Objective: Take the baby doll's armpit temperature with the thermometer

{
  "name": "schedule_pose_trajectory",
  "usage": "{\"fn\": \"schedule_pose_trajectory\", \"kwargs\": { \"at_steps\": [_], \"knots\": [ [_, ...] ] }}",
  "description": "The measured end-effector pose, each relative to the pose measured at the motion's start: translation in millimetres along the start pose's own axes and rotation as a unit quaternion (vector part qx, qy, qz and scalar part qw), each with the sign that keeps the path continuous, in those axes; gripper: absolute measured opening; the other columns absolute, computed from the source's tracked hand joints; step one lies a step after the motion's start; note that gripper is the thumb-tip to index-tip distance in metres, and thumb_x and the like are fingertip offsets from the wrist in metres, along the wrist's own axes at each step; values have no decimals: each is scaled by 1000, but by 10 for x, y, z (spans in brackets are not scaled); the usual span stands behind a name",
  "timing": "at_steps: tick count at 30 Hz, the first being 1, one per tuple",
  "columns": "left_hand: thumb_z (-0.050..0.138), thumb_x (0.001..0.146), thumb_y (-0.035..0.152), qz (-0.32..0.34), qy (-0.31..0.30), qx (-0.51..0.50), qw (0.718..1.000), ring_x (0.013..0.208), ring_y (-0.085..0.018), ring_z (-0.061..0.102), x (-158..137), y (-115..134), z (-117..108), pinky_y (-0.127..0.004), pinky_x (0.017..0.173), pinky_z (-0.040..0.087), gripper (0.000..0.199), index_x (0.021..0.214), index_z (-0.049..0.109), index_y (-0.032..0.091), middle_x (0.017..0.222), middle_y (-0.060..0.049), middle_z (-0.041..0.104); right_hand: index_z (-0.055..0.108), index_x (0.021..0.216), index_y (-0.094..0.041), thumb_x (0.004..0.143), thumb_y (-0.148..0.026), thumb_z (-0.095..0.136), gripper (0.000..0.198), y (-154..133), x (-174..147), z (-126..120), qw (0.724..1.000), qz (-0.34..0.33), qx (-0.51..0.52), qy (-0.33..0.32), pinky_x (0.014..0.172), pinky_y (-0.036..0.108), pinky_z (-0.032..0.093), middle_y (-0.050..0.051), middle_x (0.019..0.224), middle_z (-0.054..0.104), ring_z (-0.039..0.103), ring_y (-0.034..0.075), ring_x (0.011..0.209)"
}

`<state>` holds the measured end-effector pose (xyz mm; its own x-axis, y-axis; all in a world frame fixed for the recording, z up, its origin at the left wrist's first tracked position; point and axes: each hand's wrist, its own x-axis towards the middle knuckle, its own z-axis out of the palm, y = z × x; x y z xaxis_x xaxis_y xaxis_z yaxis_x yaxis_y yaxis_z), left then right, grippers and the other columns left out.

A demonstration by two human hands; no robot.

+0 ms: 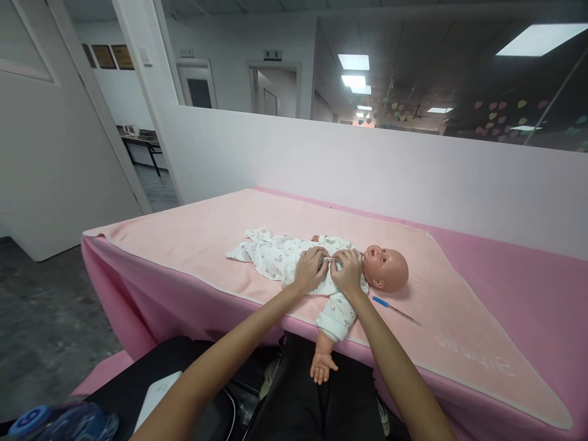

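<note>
White walls [257,150] and a pale door [68,141] fill the left of the frame, with a blue-capped bottle [92,422] in the lower left corner. Farther right, a peach towel [184,226] lies over a pink-draped table [174,306]; near the frame's centre a baby doll [389,271] lies on its back, head to the right, in a white printed garment [271,254]. Its lower end spreads loosely leftward, no legs showing. At the chest, the person's left hand [310,269] and, just beside it, the right hand [348,271] are both curled nearly closed, seemingly pinching a small pale bit of cloth between them. As judged here, the garment is on, the near arm through its sleeve; whether the front is fastened cannot be told beneath the fingers, so that part may be left. Right of them lies a blue-handled stick [395,310].
</note>
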<state>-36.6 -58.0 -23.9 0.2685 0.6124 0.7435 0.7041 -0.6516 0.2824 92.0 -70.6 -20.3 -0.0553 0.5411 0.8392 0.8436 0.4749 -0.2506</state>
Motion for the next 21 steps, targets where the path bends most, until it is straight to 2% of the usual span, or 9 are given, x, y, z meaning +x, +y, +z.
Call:
{"fn": "schedule_pose_trajectory", "kwargs": {
  "at_steps": [5,12,21],
  "knots": [
    [42,85,22,-4,5,-11,1000,89,-17,52,-8,-16,13,-32,78,37,11,87,53,19,97,-3,58,57,67,-20,71,-13,50,10,5,-4,15,1000,11,-20,2,90,35,27,1,74,62,51,17,78],
    [41,86,22,-9,-1,-40,999,88,-15,52,-23,-11,17,-31,79,38,12,87,53,20,94,-1,59,59,72,-21,78,-15,49,13,29,-14,33,1000,14,-10,-9,92,35,26,0,74,63,51,16,79],
    [42,86,27,7,7,-11,1000,88,-17,50,-22,25,-25,-32,79,39,11,86,49,19,96,-4,55,60,78,-21,81,-13,45,17,-1,-5,28,1000,0,13,16,94,34,26,0,81,63,53,14,80]
  ]
}}
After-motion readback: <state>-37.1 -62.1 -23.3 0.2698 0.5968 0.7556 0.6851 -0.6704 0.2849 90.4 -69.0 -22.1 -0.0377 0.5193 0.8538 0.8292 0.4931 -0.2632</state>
